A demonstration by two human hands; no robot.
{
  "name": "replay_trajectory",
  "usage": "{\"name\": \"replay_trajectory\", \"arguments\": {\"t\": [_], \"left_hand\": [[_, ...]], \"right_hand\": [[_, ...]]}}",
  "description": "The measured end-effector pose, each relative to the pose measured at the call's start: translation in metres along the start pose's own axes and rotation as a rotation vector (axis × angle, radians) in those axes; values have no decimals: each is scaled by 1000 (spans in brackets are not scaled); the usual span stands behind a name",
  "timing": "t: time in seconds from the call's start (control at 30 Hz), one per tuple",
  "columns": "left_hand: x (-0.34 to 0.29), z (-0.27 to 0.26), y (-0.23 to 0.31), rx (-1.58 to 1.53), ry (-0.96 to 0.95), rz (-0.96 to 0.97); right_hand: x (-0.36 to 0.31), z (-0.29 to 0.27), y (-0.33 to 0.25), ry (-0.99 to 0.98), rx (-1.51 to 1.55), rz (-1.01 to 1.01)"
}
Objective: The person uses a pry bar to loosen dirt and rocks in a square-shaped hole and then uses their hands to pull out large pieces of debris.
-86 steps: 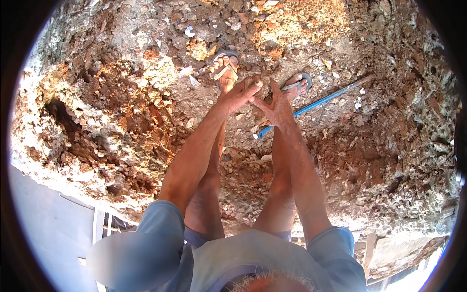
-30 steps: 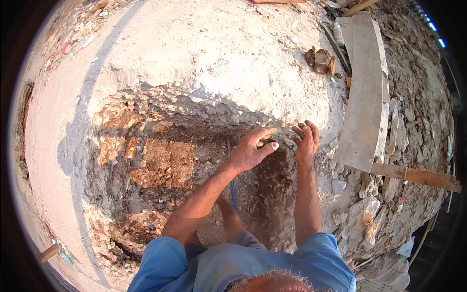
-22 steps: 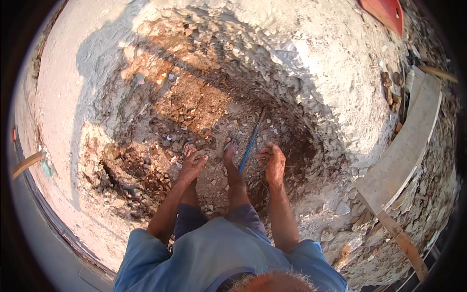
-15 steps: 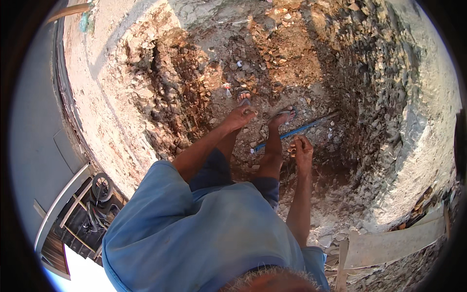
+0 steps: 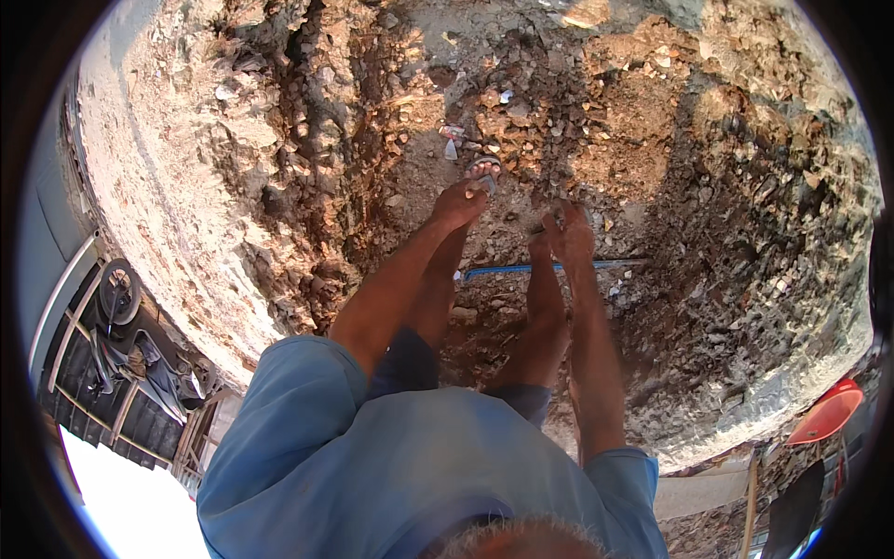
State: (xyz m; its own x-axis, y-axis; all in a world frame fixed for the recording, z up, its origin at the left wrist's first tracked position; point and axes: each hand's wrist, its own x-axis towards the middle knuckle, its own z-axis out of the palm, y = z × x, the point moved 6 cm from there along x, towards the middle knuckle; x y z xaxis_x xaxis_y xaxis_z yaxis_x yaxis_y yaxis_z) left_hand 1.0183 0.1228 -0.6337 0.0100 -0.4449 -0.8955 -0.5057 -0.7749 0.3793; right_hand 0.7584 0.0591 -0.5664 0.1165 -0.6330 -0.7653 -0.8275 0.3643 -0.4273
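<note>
My left hand [image 5: 461,201] is held out over the ground beside my left foot [image 5: 484,170], which wears a sandal. Its fingers are curled closed, and whatever may be in them is too small to make out. My right hand [image 5: 572,238] hangs over my right foot and mostly hides it. The fingers there are bent inward in a closed shape, their tips partly hidden. Below both hands, a thin blue pole [image 5: 503,270] lies across the rubble, passing behind my right leg and forearm.
Broken stones and earth [image 5: 615,149] cover the ground, with rough banks left and right. White scraps [image 5: 451,147] lie ahead of my left foot. A wheel [image 5: 119,291] stands by a wooden frame at far left. A red basin-like container [image 5: 827,412] is at far right.
My right hand has moved forward and inward, from beside the pole's right part to over my right foot. The view has shifted and turned, bringing the red container into sight.
</note>
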Motion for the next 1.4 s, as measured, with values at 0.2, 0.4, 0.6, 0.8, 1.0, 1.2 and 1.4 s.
{"name": "replay_trajectory", "arguments": {"t": [0.2,0.4,0.6,0.8,1.0,1.2,1.4], "left_hand": [[121,-45,-15,191,262,-57],[212,-66,11,463,469,-51],[259,-61,23,606,710,303],[291,-55,-3,568,646,281],[215,-70,-57,49,466,83],[177,-55,-148,-673,558,-80],[175,-29,-200,-428,536,-235]], "right_hand": [[206,0,-70,137,-469,-271],[346,16,-95,289,-734,-334],[395,47,-90,640,-820,-413],[394,63,-97,597,-935,-495],[381,62,-47,210,-701,-724],[351,143,-24,-67,180,-535],[356,199,-160,100,-515,-1061]]}}
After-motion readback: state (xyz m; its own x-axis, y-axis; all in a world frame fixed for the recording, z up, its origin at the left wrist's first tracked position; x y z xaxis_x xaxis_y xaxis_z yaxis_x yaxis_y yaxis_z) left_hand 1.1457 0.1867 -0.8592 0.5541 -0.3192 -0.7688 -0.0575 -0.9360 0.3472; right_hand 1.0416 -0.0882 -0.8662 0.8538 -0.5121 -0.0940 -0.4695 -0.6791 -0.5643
